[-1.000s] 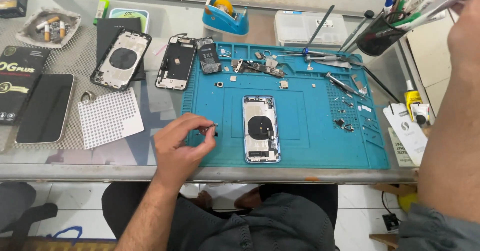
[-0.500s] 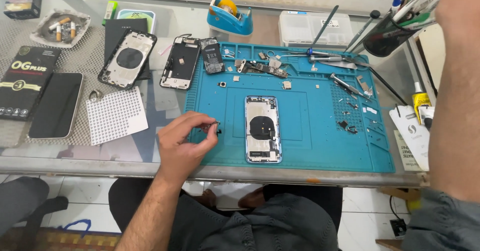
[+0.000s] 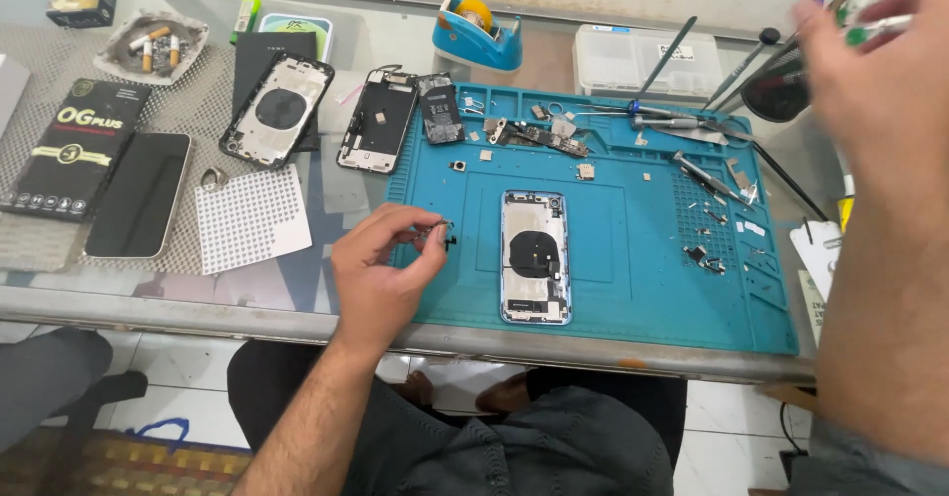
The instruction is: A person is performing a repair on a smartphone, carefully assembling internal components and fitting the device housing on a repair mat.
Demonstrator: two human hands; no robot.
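An opened phone housing (image 3: 535, 257) lies face down in the middle of a blue work mat (image 3: 633, 259), showing a round black coil. My left hand (image 3: 381, 279) rests at the mat's left edge, thumb and fingers pinched on a tiny black part (image 3: 447, 236) just left of the housing. My right hand (image 3: 880, 81) is raised at the upper right by a dark tool cup (image 3: 776, 86). It is blurred, with something green and white among its fingers, and I cannot tell whether it grips it.
Small parts, screws and tweezers (image 3: 707, 175) are scattered over the mat. Left of it lie two more opened phone shells (image 3: 277, 111) (image 3: 378, 121), a white dotted sheet (image 3: 249, 217), a black screen (image 3: 138, 195) and an ashtray (image 3: 150, 46). Behind stand a tape dispenser (image 3: 477, 32) and a clear box (image 3: 647, 59).
My right hand has come further into view at the upper right, by the tool cup. My left hand keeps its pinch at the same spot on the mat.
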